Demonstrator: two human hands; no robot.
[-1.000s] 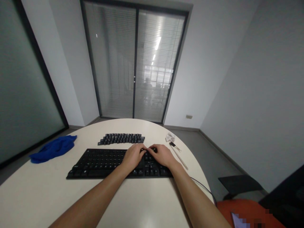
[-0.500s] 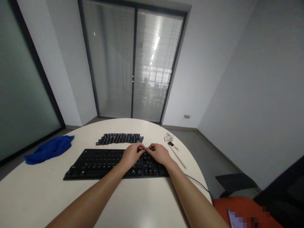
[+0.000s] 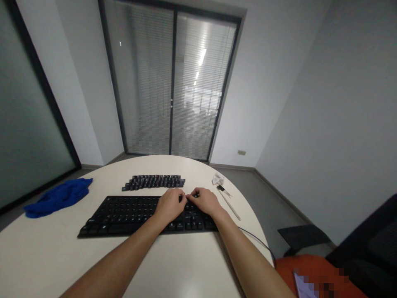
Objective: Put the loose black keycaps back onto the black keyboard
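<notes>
A black keyboard [image 3: 124, 217] lies on the white table, with small pale gaps among its keys. Over its upper right part, my left hand [image 3: 170, 205] is closed, thumb and fingers curled together. My right hand [image 3: 204, 200] meets it there in a similar pinch, the fingertips of both hands almost touching. Whatever sits between the fingers is too small and hidden to make out. Beyond the keyboard, loose black keycaps [image 3: 155, 182] are set out in rows.
A blue cloth [image 3: 58, 198] lies at the left. To the right are a crumpled white piece [image 3: 218, 179], a light-handled brush [image 3: 232, 207] and a small pronged tool [image 3: 227, 192]. A black cable [image 3: 257, 239] runs off the table beside an orange chair [image 3: 297, 265].
The whole view has shifted slightly, so things appear a little further left. Both hands stay together over the same part of the keyboard, with only small finger movement.
</notes>
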